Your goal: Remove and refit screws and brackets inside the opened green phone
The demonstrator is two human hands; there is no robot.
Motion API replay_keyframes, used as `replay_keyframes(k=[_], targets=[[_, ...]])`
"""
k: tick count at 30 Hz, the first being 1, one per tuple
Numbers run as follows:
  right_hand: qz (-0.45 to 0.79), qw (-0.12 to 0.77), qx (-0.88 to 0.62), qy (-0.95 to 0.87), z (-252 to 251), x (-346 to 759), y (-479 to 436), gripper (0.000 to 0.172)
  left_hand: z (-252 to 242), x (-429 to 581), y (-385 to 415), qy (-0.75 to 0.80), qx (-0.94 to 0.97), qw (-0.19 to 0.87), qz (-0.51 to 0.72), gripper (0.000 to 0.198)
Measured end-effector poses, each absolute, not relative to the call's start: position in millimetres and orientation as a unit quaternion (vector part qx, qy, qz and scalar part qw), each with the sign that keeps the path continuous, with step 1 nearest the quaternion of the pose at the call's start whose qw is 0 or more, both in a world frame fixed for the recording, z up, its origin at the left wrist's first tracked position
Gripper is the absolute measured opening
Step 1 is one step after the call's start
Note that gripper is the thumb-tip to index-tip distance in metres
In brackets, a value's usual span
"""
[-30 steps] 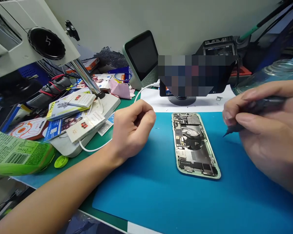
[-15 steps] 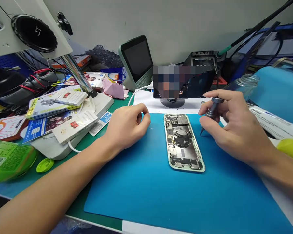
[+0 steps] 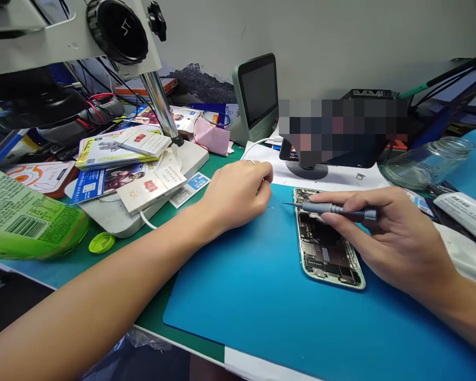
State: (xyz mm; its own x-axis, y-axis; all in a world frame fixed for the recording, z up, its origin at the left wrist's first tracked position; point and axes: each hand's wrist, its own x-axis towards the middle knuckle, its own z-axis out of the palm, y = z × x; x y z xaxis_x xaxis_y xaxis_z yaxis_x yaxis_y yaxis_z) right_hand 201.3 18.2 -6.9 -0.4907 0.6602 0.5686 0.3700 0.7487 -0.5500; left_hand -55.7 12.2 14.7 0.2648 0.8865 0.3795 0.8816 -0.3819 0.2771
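An opened smartphone (image 3: 333, 259) lies on the blue mat (image 3: 262, 296), its circuit board and inner parts bare. Over its upper half my right hand (image 3: 396, 238) grips a slim grey screwdriver (image 3: 337, 210) between thumb and fingers. The driver is held nearly level, its thin tip pointing left past the phone's edge, above the mat. Part of the phone is hidden behind the hand and tool. My left hand (image 3: 240, 193) rests on the mat to the left of the phone, fingers curled in, with nothing visible in them. A few tiny specks lie on the mat near its fingertips.
A microscope (image 3: 119, 32) on a post stands at left, boxes and leaflets piled on its base (image 3: 122, 225). A green pouch (image 3: 31, 222) and a lime cap (image 3: 102, 243) lie nearby. Behind are a smart display (image 3: 257, 98), a phone on a stand (image 3: 307, 169) and a glass jar (image 3: 428, 161).
My right hand has tipped the screwdriver from steep to nearly level and brought it from beside the phone to over it. The view has shifted; my left hand stays curled.
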Motion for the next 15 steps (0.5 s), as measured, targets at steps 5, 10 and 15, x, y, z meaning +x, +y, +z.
replay_keyframes(k=[5,10,15], targets=[[0.163,0.37,-0.303,-0.863,-7.9,202.6,22.0,0.017,15.7,-54.4,11.5,0.541,0.805,0.006,0.244,0.021],[0.161,0.363,-0.294,-0.869,-5.7,201.0,21.2,0.019,15.9,-54.2,10.9,0.527,0.813,0.013,0.247,0.021],[0.169,0.363,-0.291,-0.869,-6.5,201.2,21.2,0.017,13.9,-53.6,10.4,0.515,0.819,0.023,0.251,0.022]])
